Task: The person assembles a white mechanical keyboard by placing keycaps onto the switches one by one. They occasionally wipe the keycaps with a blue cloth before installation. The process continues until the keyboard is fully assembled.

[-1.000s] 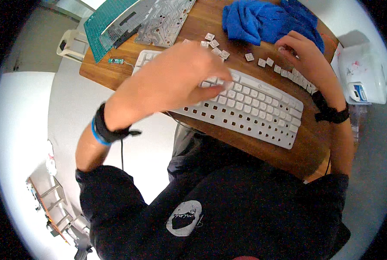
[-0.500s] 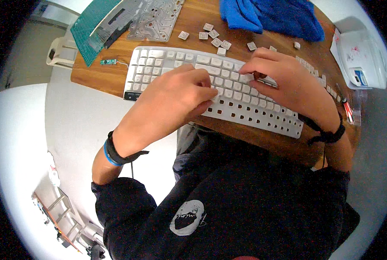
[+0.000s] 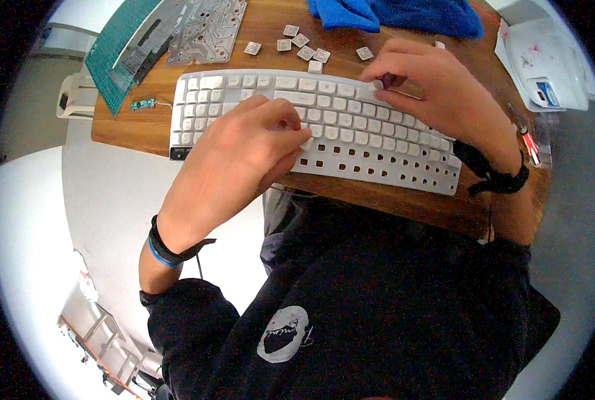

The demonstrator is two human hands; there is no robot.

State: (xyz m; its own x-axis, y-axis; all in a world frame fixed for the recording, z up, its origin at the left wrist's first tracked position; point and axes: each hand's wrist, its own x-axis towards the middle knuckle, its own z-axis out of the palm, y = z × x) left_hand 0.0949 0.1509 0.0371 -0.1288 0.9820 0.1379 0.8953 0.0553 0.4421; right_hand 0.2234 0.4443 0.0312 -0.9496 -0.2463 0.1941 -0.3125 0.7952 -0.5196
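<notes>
A white keyboard (image 3: 281, 79) lies across the table in front of me, most of its rows fitted with white keycaps. Its nearest rows on the right side show bare square openings. My left hand (image 3: 244, 143) rests over the left-middle part, thumb and forefinger pinched on a keycap (image 3: 306, 141) at the border of the bare openings. Above the far right edge of the keyboard, my right hand (image 3: 434, 83) is closed in a pinch with a small white keycap (image 3: 377, 85) at its fingertips. Part of the keyboard is hidden under both hands.
Loose keycaps (image 3: 304, 53) lie beyond the keyboard. Metal plates (image 3: 207, 33) sit on a green cutting mat (image 3: 111, 63) at far left, near a small circuit board (image 3: 144, 105). A blue cloth (image 3: 404, 17), a clear plastic tray (image 3: 557, 60) and a red-handled screwdriver (image 3: 529, 143) are also about.
My right hand has moved from over the key rows toward the keyboard's far edge, keycap at its fingertips. The left hand stays pinched at about the same keys. The whole view has shifted slightly.
</notes>
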